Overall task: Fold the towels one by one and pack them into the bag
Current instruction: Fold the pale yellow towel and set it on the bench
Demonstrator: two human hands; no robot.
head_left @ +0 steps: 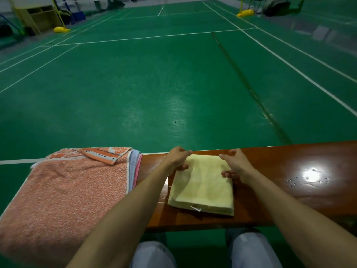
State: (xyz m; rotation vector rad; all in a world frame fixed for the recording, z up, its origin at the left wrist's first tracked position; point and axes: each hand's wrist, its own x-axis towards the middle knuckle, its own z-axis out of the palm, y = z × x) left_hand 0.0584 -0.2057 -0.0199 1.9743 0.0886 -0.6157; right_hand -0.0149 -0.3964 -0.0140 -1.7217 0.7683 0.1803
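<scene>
A pale yellow towel [202, 187] lies folded into a thick rectangle on the brown wooden bench [289, 171]. My left hand [177, 157] grips the towel's far left corner, thumb under the edge and fingers curled over the top. My right hand [234, 164] is at the far right corner, fingers spread and bent over it, thumb against the right edge. A stack of unfolded towels sits to the left, with an orange patterned towel [65, 190] on top and blue and pink edges showing beneath. No bag is in view.
The bench's right half [313, 176] is glossy, with a light glare. My knees [249, 248] are below the bench's near edge. Green court floor [154, 84] with white lines stretches ahead, yellow net-post bases [245, 12] far off.
</scene>
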